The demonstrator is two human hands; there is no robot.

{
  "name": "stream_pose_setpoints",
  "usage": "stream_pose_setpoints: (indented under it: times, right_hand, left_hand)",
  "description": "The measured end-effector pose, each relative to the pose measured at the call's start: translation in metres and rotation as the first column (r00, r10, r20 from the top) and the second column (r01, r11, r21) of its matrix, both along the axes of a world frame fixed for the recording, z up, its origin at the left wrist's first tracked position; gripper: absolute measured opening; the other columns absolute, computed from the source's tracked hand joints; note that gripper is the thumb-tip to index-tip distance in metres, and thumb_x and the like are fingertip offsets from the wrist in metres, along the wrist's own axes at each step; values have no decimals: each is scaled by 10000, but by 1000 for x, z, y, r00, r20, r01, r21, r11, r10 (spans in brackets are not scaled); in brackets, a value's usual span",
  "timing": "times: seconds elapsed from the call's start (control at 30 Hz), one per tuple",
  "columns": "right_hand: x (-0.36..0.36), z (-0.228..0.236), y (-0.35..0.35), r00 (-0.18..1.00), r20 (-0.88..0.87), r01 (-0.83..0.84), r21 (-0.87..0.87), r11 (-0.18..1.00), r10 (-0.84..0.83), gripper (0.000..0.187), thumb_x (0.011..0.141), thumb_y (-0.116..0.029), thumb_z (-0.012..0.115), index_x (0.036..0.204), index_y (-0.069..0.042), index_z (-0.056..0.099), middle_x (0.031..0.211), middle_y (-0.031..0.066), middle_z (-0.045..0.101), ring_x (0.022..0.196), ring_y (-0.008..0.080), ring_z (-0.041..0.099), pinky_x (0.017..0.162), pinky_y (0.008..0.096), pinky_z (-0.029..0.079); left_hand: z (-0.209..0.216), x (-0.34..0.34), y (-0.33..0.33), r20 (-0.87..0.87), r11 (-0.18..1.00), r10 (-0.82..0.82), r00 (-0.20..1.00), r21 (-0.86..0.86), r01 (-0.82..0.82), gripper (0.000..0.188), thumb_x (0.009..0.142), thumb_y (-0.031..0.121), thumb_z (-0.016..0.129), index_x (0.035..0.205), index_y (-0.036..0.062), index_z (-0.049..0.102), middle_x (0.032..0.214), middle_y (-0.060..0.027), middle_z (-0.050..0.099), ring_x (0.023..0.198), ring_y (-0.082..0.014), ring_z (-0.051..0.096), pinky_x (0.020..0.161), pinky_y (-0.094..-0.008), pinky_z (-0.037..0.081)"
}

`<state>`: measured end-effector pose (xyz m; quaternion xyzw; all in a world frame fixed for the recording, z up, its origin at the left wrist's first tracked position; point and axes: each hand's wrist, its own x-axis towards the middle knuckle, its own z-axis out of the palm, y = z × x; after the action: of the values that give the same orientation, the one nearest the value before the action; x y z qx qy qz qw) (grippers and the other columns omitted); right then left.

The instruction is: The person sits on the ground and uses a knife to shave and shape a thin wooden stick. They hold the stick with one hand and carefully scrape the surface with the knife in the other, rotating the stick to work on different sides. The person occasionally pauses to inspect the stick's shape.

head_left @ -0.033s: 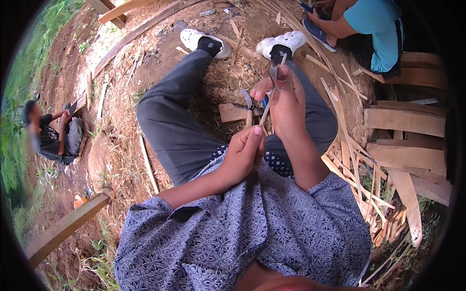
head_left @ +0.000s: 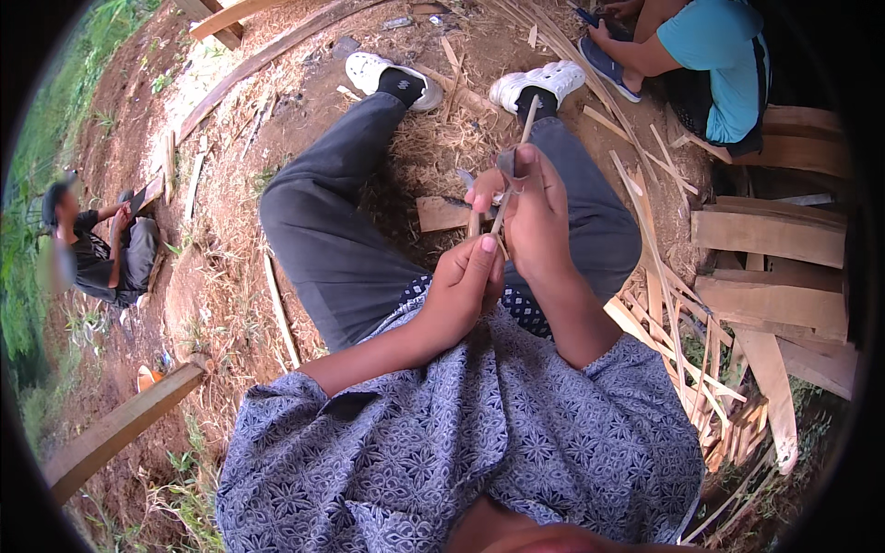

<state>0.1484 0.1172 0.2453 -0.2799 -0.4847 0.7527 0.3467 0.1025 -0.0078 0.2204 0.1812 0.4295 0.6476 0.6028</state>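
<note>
My left hand [head_left: 466, 275] is closed on the near end of a thin wooden stick [head_left: 530, 123], thumb pressed along it. The stick points away from me, up toward my right foot. Around its middle my right hand [head_left: 537, 207] pinches a small grey-brown folded piece [head_left: 507, 164]; whether it is sandpaper or something else I cannot make out. Just beyond my hands, between my legs, a tool with a pale wooden handle [head_left: 474, 224] is partly hidden by my right fingers. A flat wooden block [head_left: 441, 214] lies beside it on the ground.
A person in a turquoise shirt [head_left: 712, 51] sits at the far right, and another in dark clothes [head_left: 115, 244] at the left. Curved boards [head_left: 770, 240] are stacked on the right above a heap of wood strips [head_left: 737, 424]. A beam [head_left: 124, 429] juts in at lower left.
My right hand has slid the folded piece along the stick toward me, so more of the stick's far end shows. My left hand has stayed in place.
</note>
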Motion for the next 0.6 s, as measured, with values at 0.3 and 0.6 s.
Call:
stream_pose_setpoints:
  times: [0.3,0.6]
  right_hand:
    - [0,5,32,980,-73,191,55,980,-187,390,1069,-368,430,982,-12,564,746,109,643,740,195,652,757,347,535]
    - [12,-20,-27,990,128,-49,-17,999,51,428,1071,-405,422,938,-25,565,764,116,664,747,176,647,825,304,510]
  left_hand:
    - [-2,12,-9,-60,994,-107,992,27,109,407,1094,358,375,795,92,455,622,20,422,521,-66,373,470,-237,316]
    - [-7,-6,-5,26,999,17,1000,29,-18,435,1095,333,380,741,96,467,612,47,421,515,-45,370,478,-217,310]
